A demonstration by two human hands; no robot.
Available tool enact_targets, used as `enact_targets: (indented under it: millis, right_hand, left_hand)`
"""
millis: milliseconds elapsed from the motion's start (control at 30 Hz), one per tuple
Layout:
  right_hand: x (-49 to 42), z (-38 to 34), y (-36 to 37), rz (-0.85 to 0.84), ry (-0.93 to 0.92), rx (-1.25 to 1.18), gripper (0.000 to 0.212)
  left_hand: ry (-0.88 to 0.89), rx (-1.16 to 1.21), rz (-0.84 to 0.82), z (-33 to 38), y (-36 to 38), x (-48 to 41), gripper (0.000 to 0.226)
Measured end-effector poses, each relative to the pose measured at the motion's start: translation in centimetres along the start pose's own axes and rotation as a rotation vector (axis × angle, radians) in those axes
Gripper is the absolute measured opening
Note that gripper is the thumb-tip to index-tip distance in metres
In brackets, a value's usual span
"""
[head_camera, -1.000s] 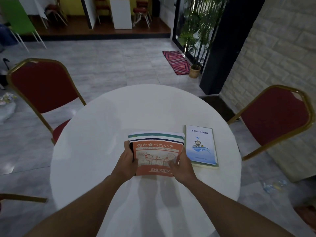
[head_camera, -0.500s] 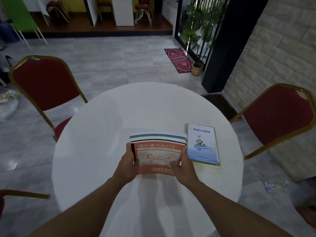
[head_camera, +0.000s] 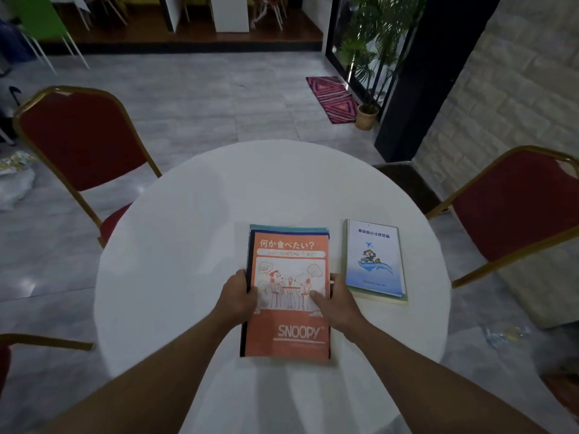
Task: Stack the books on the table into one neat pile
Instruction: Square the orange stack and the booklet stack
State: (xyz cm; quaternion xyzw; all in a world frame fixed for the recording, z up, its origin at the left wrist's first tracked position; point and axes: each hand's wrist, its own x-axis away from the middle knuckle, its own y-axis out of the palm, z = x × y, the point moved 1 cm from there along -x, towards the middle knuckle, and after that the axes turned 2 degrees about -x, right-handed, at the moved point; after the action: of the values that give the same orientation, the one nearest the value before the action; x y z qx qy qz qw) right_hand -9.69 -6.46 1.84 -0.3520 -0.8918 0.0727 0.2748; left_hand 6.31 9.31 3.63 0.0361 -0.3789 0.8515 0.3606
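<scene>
Left hand (head_camera: 238,296) clamped on the left edge of the pile, thumb on the cover, fingers hidden below the edge. Right hand (head_camera: 339,300) clamped on the right edge, thumb (head_camera: 317,298) laid flat on the cover, remaining fingers wrapped over the side. Grip on opposite long edges judged to square the stack and prevent lateral slip between covers.

Held between both hands: orange Snoopy notebook (head_camera: 289,324) as top layer, face up, title toward the far side. Beneath it, teal and dark blue covers (head_camera: 288,228) protruding slightly at the far edge; a dark spine visible along the left side. Exact count of books underneath not determinable. Whether the pile rests flat on the table or is raised slightly: cannot be told.

Just beside the pile, on the right and apart from it: blue-and-white booklet (head_camera: 374,261) with a plane and whale picture, lying on a pale green book (head_camera: 404,298) whose edge shows along the near and right margins. Neither yet joined to the main pile; task judged incomplete.

Support surface: round white table (head_camera: 194,245). Red chairs with gold frames at left (head_camera: 75,142) and right (head_camera: 513,208).
</scene>
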Motion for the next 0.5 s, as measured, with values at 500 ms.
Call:
enact_targets:
  millis: [500]
  right_hand:
    - [-1.7,5.3,4.5,0.055,0.132,0.479,0.039]
  left_hand:
    - [-0.249,-0.286,-0.079,-5.6,3.9,-0.8,0.028]
